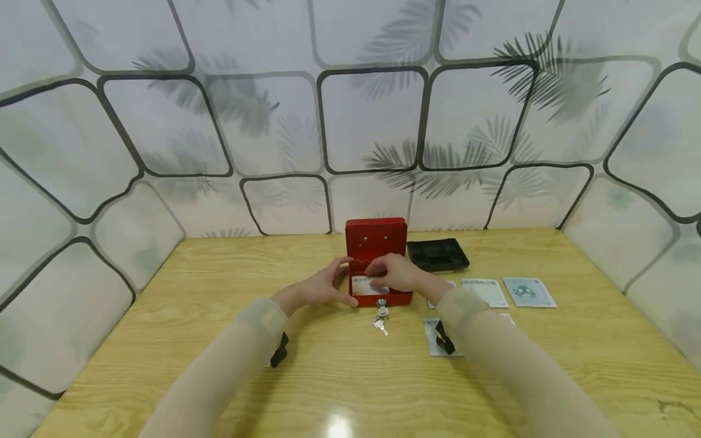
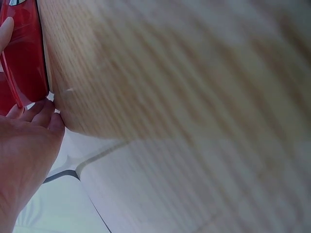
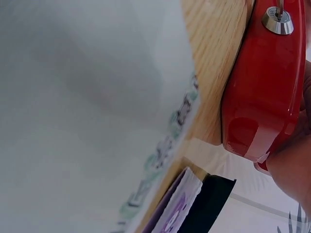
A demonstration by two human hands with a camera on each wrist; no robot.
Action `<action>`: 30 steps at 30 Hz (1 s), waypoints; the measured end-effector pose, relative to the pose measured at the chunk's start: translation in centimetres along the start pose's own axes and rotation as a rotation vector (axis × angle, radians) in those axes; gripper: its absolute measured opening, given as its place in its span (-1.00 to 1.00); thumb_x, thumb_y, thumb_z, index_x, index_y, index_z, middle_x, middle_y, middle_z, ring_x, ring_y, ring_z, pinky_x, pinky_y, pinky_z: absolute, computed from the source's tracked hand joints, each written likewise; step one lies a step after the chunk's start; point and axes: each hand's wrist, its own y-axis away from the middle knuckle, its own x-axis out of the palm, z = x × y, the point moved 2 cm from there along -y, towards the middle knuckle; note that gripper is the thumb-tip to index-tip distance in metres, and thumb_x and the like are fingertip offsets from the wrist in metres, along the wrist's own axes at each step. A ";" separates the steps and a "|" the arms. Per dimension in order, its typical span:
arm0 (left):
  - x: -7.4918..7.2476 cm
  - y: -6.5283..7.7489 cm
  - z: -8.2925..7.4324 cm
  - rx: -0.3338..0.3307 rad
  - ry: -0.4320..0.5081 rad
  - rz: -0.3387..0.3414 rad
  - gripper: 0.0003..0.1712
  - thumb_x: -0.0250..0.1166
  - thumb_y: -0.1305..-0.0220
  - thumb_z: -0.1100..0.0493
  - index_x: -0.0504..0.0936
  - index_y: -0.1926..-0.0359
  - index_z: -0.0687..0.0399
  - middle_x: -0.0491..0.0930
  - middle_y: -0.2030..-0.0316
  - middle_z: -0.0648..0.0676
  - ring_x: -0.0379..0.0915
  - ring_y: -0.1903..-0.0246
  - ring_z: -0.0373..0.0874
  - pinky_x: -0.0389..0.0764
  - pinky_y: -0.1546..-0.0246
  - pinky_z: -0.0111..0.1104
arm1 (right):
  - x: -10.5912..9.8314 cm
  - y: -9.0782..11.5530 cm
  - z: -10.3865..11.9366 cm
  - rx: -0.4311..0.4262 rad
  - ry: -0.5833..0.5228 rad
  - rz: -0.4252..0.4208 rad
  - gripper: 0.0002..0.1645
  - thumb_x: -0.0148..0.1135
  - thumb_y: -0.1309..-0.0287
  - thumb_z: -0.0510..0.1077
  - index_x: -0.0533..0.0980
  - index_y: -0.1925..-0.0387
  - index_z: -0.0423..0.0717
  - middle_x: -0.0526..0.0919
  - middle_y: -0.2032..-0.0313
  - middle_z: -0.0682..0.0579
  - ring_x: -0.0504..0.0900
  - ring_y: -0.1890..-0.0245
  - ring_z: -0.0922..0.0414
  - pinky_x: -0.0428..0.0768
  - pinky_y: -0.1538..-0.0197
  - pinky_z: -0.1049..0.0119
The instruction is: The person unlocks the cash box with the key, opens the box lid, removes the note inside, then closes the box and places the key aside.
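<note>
A small red cash box (image 1: 364, 302) stands with its lid raised against the back. My left hand (image 1: 323, 287) grips its left side; in the left wrist view the thumb lies along the front and the other fingers (image 2: 46, 116) are at the rear corner. Inside the box is a pale printed note (image 1: 361, 286). My right hand (image 1: 398, 274) reaches in from the right, thumb and index finger close together at the note. Whether they pinch it or only press on it is hidden. Keys (image 1: 380, 323) hang from the front lock (image 3: 278, 22).
A black plastic tray (image 1: 437, 254) sits right of the box. Several paper notes lie on the wooden table (image 1: 219, 340) to the right, among them a green-patterned one (image 1: 530, 292) and one near my right forearm (image 1: 435, 331). A patterned curtain (image 1: 372, 128) surrounds the table.
</note>
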 end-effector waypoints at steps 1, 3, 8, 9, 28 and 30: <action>0.0 0.0 0.0 -0.001 0.002 0.001 0.06 0.47 -0.12 0.20 -0.04 -0.45 0.06 0.02 -0.45 0.28 -0.16 -0.45 0.07 -0.12 -0.40 -0.04 | 0.0 0.0 0.0 -0.002 -0.001 0.001 -0.73 0.33 -0.20 -0.18 0.64 0.07 -0.17 0.70 0.13 0.02 0.61 0.13 0.11 0.54 -0.08 0.14; -0.1 0.0 0.0 -0.002 0.006 0.004 0.06 0.47 -0.12 0.20 -0.04 -0.45 0.05 0.01 -0.45 0.28 -0.17 -0.45 0.07 -0.13 -0.41 -0.04 | -0.1 0.0 0.1 -0.009 -0.002 0.003 -0.74 0.33 -0.20 -0.19 0.64 0.07 -0.18 0.70 0.14 0.01 0.60 0.14 0.11 0.55 -0.07 0.13; 0.1 -0.1 0.1 0.001 0.015 0.009 0.05 0.47 -0.12 0.21 -0.04 -0.45 0.05 0.02 -0.45 0.28 -0.16 -0.45 0.08 -0.11 -0.40 -0.03 | -0.2 0.2 0.1 -0.008 -0.008 0.005 -0.74 0.33 -0.20 -0.19 0.64 0.08 -0.18 0.70 0.15 0.01 0.60 0.15 0.11 0.56 -0.06 0.13; 0.1 -0.1 0.1 0.001 0.015 0.011 0.05 0.47 -0.12 0.21 -0.04 -0.45 0.05 0.02 -0.45 0.28 -0.16 -0.45 0.07 -0.11 -0.40 -0.03 | -0.1 0.3 0.0 -0.005 -0.007 0.005 -0.74 0.33 -0.20 -0.20 0.64 0.08 -0.18 0.70 0.15 0.02 0.60 0.16 0.11 0.56 -0.05 0.13; 0.1 -0.1 0.1 -0.006 -0.012 0.001 0.06 0.47 -0.13 0.19 -0.06 -0.46 0.08 0.04 -0.45 0.27 -0.12 -0.45 0.06 -0.08 -0.40 -0.04 | -0.1 0.2 0.2 0.003 0.008 -0.015 -0.71 0.42 -0.09 -0.24 0.65 0.11 -0.16 0.70 0.20 0.03 0.61 0.17 0.10 0.57 -0.02 0.15; 0.0 0.0 0.0 -0.007 -0.020 -0.001 0.06 0.47 -0.13 0.18 -0.05 -0.46 0.07 0.05 -0.45 0.26 -0.12 -0.45 0.07 -0.09 -0.40 -0.04 | 0.0 0.1 0.1 0.011 0.010 -0.014 -0.71 0.42 -0.08 -0.23 0.65 0.11 -0.15 0.70 0.20 0.04 0.61 0.17 0.10 0.56 -0.03 0.14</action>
